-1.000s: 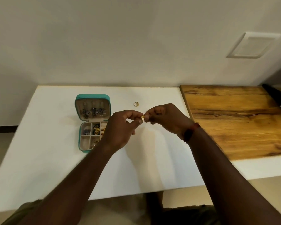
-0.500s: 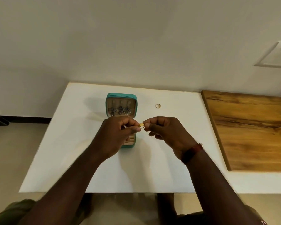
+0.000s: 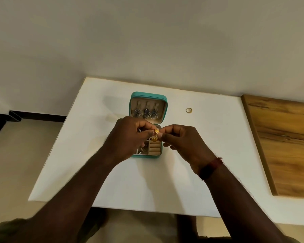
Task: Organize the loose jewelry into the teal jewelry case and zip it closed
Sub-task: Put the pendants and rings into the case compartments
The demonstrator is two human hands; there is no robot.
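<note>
The fingers (image 3: 148,133) of the left hand (image 3: 128,137) and right hand (image 3: 182,142) pinch one small gold piece (image 3: 156,132) between them, just above the teal jewelry case (image 3: 148,95). The case lies open, its long axis running away from the person, with the lid upright at the far end holding earrings (image 3: 146,112). Sorting looks well along: a gold ring (image 3: 189,110) lies loose on the tabletop (image 3: 182,181), and the case is not yet zipped.
</note>
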